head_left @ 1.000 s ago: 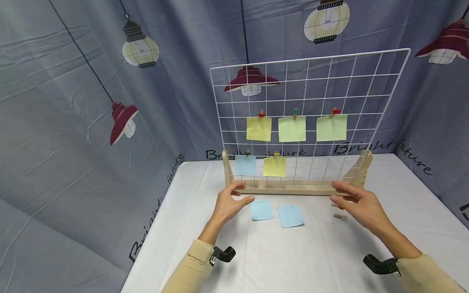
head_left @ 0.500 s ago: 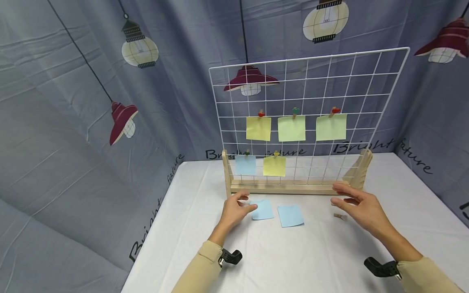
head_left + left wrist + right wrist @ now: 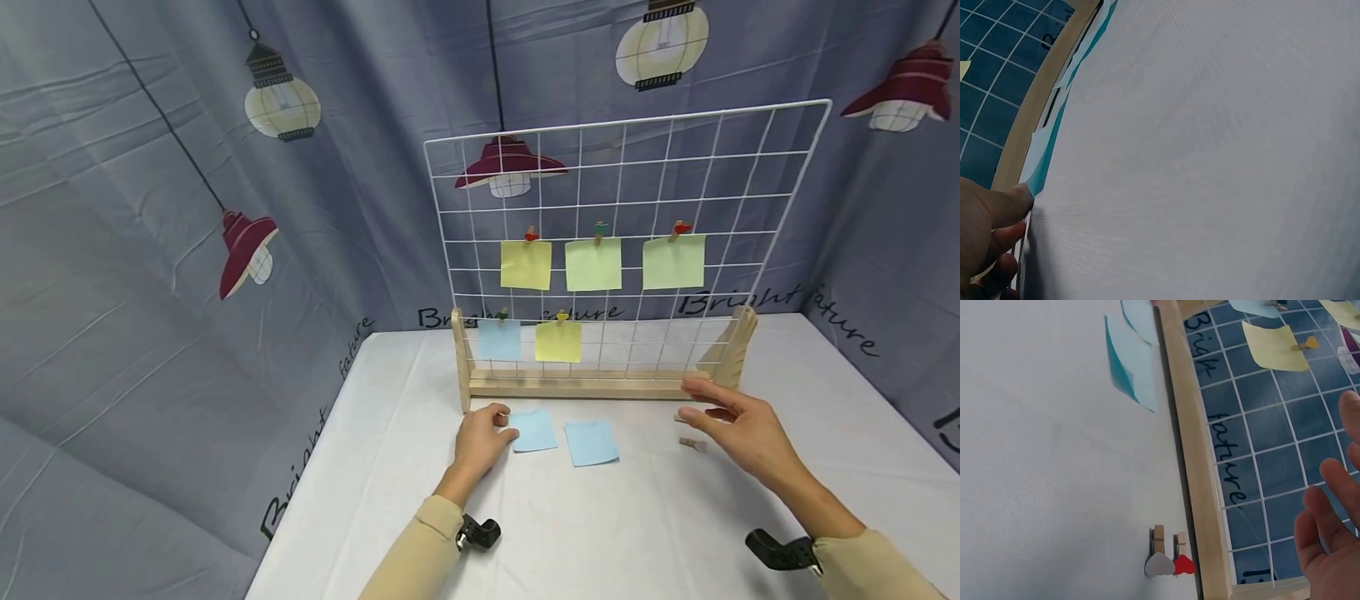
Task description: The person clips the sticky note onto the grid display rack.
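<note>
My left hand (image 3: pixel 480 442) is low over the table at the left edge of a blue sticky note (image 3: pixel 534 431), thumb and forefinger parted around that edge. In the left wrist view, the thumb tip overlaps the near corner of the note (image 3: pixel 1040 165). A second blue sticky note (image 3: pixel 592 443) lies just right of it. My right hand (image 3: pixel 738 425) hovers at the right with fingers spread and nothing in them. Beneath it lie two small wooden clothespins, one with a grey heart (image 3: pixel 1159 564) and one with a red heart (image 3: pixel 1184 564).
A white wire grid (image 3: pixel 637 183) stands on a wooden base (image 3: pixel 585 388) behind the notes. Clothespins hold yellow notes (image 3: pixel 526 265), green notes (image 3: pixel 673 262) and a blue note (image 3: pixel 499 340) on it. A printed curtain (image 3: pixel 360 208) surrounds the white table (image 3: pixel 600 533).
My left hand has come down and toward me from in front of the grid's base to the left blue sticky note. The right hand has barely moved.
</note>
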Demonstrator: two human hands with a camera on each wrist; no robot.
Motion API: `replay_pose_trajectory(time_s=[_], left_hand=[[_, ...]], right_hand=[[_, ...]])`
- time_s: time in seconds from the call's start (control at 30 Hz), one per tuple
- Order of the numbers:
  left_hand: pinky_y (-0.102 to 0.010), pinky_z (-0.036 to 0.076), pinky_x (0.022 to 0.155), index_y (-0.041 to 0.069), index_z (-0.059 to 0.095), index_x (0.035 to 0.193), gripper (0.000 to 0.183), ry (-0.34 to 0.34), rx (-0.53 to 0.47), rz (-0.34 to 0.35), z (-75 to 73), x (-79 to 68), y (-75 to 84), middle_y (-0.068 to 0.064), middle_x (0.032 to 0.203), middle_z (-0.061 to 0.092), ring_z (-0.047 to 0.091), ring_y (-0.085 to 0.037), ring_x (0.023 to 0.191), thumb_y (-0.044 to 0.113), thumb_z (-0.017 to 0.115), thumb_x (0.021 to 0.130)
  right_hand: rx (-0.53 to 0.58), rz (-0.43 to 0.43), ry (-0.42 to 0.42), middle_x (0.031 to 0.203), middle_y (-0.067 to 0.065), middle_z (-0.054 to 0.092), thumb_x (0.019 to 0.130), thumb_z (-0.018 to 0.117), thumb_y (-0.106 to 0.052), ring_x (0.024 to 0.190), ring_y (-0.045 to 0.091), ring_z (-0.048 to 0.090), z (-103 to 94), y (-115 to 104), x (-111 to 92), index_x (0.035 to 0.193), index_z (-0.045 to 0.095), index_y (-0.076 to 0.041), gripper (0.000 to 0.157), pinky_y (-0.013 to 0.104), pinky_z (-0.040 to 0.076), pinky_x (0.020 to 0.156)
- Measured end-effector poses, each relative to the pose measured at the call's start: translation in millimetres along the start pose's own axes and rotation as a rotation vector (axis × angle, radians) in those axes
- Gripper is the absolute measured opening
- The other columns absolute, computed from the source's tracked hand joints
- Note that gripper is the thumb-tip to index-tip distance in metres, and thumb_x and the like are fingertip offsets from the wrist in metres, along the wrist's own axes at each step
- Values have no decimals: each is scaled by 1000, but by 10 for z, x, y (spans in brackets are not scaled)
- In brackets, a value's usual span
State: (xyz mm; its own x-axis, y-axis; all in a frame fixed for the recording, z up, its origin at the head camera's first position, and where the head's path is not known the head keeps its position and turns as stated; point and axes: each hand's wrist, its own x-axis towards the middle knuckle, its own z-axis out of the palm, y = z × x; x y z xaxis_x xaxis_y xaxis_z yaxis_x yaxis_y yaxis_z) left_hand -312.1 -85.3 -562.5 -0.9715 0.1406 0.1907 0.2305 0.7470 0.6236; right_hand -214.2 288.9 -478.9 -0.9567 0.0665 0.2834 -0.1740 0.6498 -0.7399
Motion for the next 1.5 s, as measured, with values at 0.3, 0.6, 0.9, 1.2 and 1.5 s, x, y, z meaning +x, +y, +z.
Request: replay_pose_trajectory(time_s=[0.3, 0.6, 0.9, 1.2, 1.5], left_hand=[[-29, 49, 67, 17, 75, 93, 18, -9, -1, -63, 18, 54, 10, 13, 73, 65, 57, -4, 67, 24, 87, 82], [-27, 45, 63, 22, 73, 81, 11, 18, 60, -101, 76, 140, 13, 12, 70, 63, 54, -6, 65, 26, 78, 90], [-31, 48, 66, 18, 75, 88, 6, 22, -93, -82, -65, 130, 23, 6, 78, 69, 59, -8, 70, 19, 74, 94], [-30, 50, 72, 14, 76, 96, 4, 21, -175, -64, -307, 139, 90, 6, 80, 70, 60, -8, 73, 18, 74, 95], [-31, 53, 77, 13, 76, 97, 4, 107, -208, 48, -596, 135, 317, 3, 84, 74, 66, -12, 80, 16, 75, 95]], right_hand=[[-11, 29, -4, 135, 24, 66, 96, 75, -33, 96, -27, 42, 10, -2, -22, 141, 61, -4, 55, 3, 42, 77], [-19, 41, -6, 136, 24, 65, 97, 74, -35, 96, -27, 42, 26, 6, -20, 143, 61, -6, 56, 3, 43, 76], [-15, 33, 7, 130, 13, 70, 96, 75, -33, 94, -24, 48, -23, 53, -32, 142, 62, -8, 54, 6, 46, 75], [6, 60, -1, 123, -12, 70, 96, 76, -34, 89, -18, 54, -51, 84, -25, 142, 62, -9, 54, 14, 51, 69], [0, 65, -4, 123, -18, 68, 95, 76, -34, 90, -21, 52, -32, 140, -8, 142, 62, -9, 55, 13, 50, 70]])
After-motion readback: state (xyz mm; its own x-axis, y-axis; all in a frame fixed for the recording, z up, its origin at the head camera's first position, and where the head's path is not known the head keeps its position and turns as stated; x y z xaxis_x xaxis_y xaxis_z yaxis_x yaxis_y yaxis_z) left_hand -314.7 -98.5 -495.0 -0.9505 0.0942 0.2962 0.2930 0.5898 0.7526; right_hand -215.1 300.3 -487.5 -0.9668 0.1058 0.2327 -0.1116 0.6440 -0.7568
